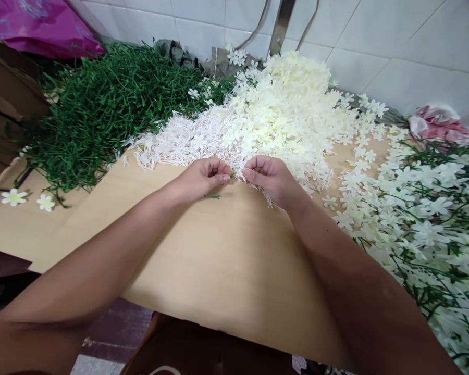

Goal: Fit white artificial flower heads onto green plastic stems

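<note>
My left hand [209,177] is closed in a pinch on a green plastic stem [232,175], whose tip pokes out past the thumb. Close beside it, my right hand [268,177] pinches a small white piece [242,177], apparently one of the white stamens. The two sets of fingertips are nearly touching, just in front of a heap of white stamens [195,136]. Behind my right hand rises a large pile of white and pale yellow petal blossoms [289,109]. To the left lies a thick mound of green stems [117,104].
Finished-looking white flowers on green stems [430,224] spread along the right. Two loose flowers [14,197] lie at the left on the tan board [203,260]. A cardboard box [8,109] and a magenta bag [42,28] stand at back left, a tiled wall [375,41] behind.
</note>
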`<act>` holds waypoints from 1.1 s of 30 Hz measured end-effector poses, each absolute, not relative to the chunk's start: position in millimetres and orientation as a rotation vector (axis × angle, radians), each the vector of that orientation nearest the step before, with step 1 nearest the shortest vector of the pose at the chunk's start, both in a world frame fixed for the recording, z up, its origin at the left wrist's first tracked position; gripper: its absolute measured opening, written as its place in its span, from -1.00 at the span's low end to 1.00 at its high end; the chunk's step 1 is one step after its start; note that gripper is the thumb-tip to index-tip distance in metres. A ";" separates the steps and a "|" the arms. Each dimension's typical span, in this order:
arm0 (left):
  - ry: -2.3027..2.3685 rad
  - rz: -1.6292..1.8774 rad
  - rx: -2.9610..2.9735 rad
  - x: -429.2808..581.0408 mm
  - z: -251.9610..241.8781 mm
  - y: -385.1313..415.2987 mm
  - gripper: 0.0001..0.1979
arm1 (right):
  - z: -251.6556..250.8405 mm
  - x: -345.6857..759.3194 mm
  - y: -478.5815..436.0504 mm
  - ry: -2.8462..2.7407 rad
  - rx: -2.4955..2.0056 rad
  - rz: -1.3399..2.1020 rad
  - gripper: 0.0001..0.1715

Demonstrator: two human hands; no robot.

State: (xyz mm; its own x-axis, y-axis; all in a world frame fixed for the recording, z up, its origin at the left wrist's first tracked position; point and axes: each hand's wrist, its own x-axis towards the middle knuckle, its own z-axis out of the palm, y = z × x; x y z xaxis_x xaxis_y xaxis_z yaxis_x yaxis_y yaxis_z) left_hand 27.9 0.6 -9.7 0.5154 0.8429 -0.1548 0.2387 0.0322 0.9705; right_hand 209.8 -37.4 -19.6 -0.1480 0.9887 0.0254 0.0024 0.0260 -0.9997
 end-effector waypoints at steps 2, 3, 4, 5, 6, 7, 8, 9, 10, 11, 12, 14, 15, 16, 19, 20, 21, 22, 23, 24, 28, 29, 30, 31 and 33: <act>0.986 0.636 1.440 30.0 -9.4 -1.1 -0.92 | -20.6 208.4 -36.5 -1.344 -1.140 1.308 -0.50; 0.987 0.652 1.412 30.7 -9.5 -1.5 -0.91 | -21.0 207.6 -36.3 -1.352 -1.147 1.304 -0.51; 0.984 0.663 1.391 31.0 -9.7 -1.6 -0.90 | -21.2 206.9 -36.3 -1.360 -1.150 1.295 -0.52; 0.980 0.672 1.376 31.1 -10.1 -1.4 -0.89 | -21.4 206.4 -36.5 -1.368 -1.149 1.285 -0.54; 0.974 0.677 1.365 31.0 -10.4 -1.1 -0.89 | -21.6 206.0 -36.7 -1.375 -1.149 1.276 -0.55; 0.968 0.677 1.358 30.8 -10.6 -0.8 -0.88 | -21.8 205.8 -36.9 -1.380 -1.151 1.269 -0.55; 0.963 0.674 1.353 30.6 -10.7 -0.3 -0.88 | -22.1 205.8 -37.1 -1.383 -1.154 1.263 -0.55; 0.960 0.674 1.349 30.4 -10.6 0.0 -0.88 | -22.4 206.0 -37.3 -1.381 -1.160 1.257 -0.55; 0.960 0.675 1.345 30.2 -10.4 0.3 -0.89 | -22.8 206.2 -37.3 -1.378 -1.168 1.253 -0.54; 0.959 0.678 1.342 30.1 -10.1 0.5 -0.90 | -23.3 206.4 -37.4 -1.375 -1.178 1.247 -0.53; 0.958 0.678 1.339 30.0 -9.7 0.5 -0.91 | -23.7 206.4 -37.3 -1.373 -1.187 1.239 -0.52; 0.950 0.672 1.330 30.1 -9.0 0.3 -0.93 | -24.6 205.9 -37.2 -1.371 -1.201 1.222 -0.51; 0.948 0.670 1.329 30.3 -8.9 0.1 -0.94 | -24.9 205.2 -37.3 -1.377 -1.209 1.210 -0.52; 0.947 0.668 1.330 30.5 -9.0 0.0 -0.94 | -25.1 204.1 -37.5 -1.389 -1.220 1.187 -0.54; 0.955 0.688 1.348 31.5 -11.0 1.2 -0.93 | -25.6 200.3 -39.2 -1.477 -1.275 1.000 -0.67; 0.961 0.695 1.356 31.8 -12.0 2.0 -0.93 | -25.8 199.1 -40.1 -1.527 -1.290 0.893 -0.73; 0.966 0.697 1.364 32.2 -13.1 3.0 -0.92 | -26.2 198.1 -41.0 -1.580 -1.296 0.776 -0.78; 0.971 0.694 1.370 32.5 -14.1 4.0 -0.92 | -26.7 197.3 -42.0 -1.628 -1.295 0.667 -0.82; 0.975 0.690 1.373 32.7 -15.0 4.9 -0.92 | -27.3 196.6 -42.9 -1.662 -1.291 0.584 -0.85; 0.976 0.687 1.373 32.9 -15.8 5.6 -0.92 | -27.9 196.1 -43.8 -1.678 -1.286 0.541 -0.87; 0.965 0.677 1.374 32.7 -17.8 6.7 -0.93 | -31.0 193.9 -45.5 -1.596 -1.278 0.642 -0.87; 0.966 0.670 1.391 32.6 -18.2 6.8 -0.94 | -31.9 193.3 -45.5 -1.571 -1.271 0.670 -0.86; 0.970 0.659 1.417 32.5 -18.5 6.8 -0.95 | -33.0 192.7 -45.3 -1.554 -1.262 0.683 -0.84; 0.978 0.642 1.451 32.6 -18.5 6.8 -0.95 | -34.1 192.2 -44.9 -1.543 -1.252 0.688 -0.82; 0.992 0.586 1.531 33.0 -17.7 6.8 -0.92 | -36.6 191.8 -43.9 -1.521 -1.230 0.695 -0.79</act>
State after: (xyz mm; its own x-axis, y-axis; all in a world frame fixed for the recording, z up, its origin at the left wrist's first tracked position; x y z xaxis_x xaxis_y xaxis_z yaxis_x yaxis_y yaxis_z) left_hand 33.0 6.8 -17.7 0.5164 0.8413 -0.1599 0.2659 0.0200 0.9638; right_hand 191.8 -43.9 -36.6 0.0371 0.9372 0.3468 0.3508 0.3127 -0.8827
